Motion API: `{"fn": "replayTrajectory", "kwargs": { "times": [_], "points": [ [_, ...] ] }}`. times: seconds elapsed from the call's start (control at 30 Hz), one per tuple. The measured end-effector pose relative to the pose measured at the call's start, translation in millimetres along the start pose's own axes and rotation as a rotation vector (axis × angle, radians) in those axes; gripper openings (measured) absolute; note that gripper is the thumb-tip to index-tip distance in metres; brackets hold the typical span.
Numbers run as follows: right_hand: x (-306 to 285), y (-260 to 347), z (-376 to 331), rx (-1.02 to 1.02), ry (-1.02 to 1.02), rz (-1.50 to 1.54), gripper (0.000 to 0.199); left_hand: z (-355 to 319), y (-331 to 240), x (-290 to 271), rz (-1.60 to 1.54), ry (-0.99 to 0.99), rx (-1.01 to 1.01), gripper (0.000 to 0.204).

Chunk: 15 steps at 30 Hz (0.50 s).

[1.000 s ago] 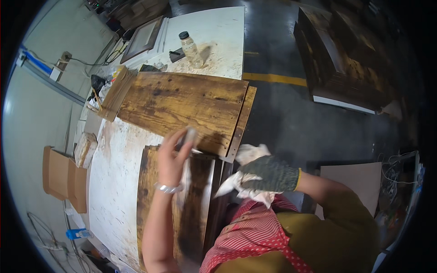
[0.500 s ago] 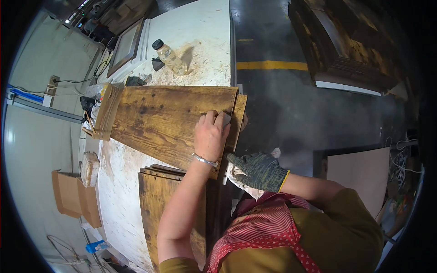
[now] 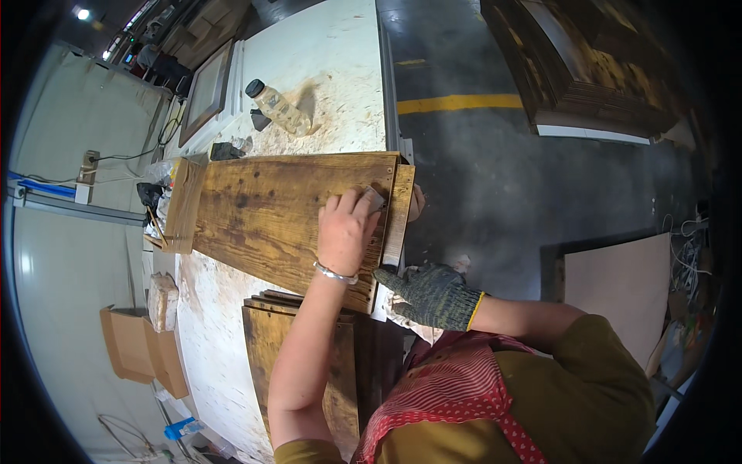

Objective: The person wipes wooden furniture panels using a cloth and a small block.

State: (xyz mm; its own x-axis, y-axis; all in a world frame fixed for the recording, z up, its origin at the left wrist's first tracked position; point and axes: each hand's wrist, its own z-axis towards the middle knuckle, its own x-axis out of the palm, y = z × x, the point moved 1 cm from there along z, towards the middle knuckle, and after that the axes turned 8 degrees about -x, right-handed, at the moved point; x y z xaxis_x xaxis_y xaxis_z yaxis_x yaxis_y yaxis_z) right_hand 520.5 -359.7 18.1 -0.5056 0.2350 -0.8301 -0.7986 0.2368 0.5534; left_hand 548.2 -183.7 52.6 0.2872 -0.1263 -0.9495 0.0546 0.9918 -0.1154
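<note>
Lying on workbench (image 3: 340, 62): capped bottle (image 3: 278, 108), pale contents.

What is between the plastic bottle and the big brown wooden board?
In the head view, only bare white tabletop dusted with sawdust lies between the plastic bottle and the wooden board.

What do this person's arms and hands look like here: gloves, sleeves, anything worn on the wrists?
The left hand is bare, with a thin silver bangle at the wrist and a bare forearm. The right hand wears a dark grey knitted work glove with a yellow cuff edge. Olive-green sleeves start near the elbows.
</note>
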Motion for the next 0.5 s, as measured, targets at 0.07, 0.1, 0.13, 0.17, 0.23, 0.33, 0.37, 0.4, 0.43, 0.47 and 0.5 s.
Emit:
{"fn": "replayTrajectory", "kwargs": {
  "times": [0.07,0.1,0.13,0.17,0.23,0.33,0.37,0.4,0.43,0.47,0.5],
  "points": [
    [0.1,-0.4,1.9,0.004,0.02,0.003,0.051,4.1,4.3,0.9,-0.003,-0.032,-0.036,0.032],
    [-0.2,-0.9,2.0,0.009,0.042,0.003,0.052,6.3,2.9,1.9,-0.004,-0.03,-0.033,0.032],
    [3.5,-2.7,1.6,0.011,0.041,0.004,0.052,8.1,0.3,3.1,-0.021,-0.02,0.016,0.032],
    [10.2,-5.4,1.4,-0.006,0.015,-0.02,0.052,9.1,-1.7,3.5,-0.038,-0.01,0.065,0.032],
    [12.1,-7.8,1.1,-0.017,-0.013,-0.045,0.052,7.0,0.3,1.9,-0.078,0.084,0.056,0.031],
    [8.6,-8.5,1.1,-0.002,0.058,-0.004,0.052,5.9,6.2,-6.4,-0.116,0.192,0.085,0.029],
    [8.6,-9.1,0.9,-0.003,0.06,-0.011,0.053,6.6,7.2,-8.0,-0.115,0.208,0.123,0.029],
    [8.7,-8.6,1.6,-0.008,0.062,-0.017,0.053,6.2,9.7,-7.4,-0.112,0.209,0.124,0.029],
    [8.4,-8.5,1.5,-0.009,0.06,-0.016,0.053,5.7,13.3,-5.5,-0.105,0.135,0.063,0.03],
    [7.7,-8.5,0.9,-0.031,0.024,-0.011,0.053,5.5,15.8,-4.8,-0.097,0.062,0.003,0.03],
    [7.9,-8.5,0.2,-0.052,-0.011,-0.005,0.054,7.1,15.4,-3.8,-0.097,0.065,0.003,0.03]
  ]
}}
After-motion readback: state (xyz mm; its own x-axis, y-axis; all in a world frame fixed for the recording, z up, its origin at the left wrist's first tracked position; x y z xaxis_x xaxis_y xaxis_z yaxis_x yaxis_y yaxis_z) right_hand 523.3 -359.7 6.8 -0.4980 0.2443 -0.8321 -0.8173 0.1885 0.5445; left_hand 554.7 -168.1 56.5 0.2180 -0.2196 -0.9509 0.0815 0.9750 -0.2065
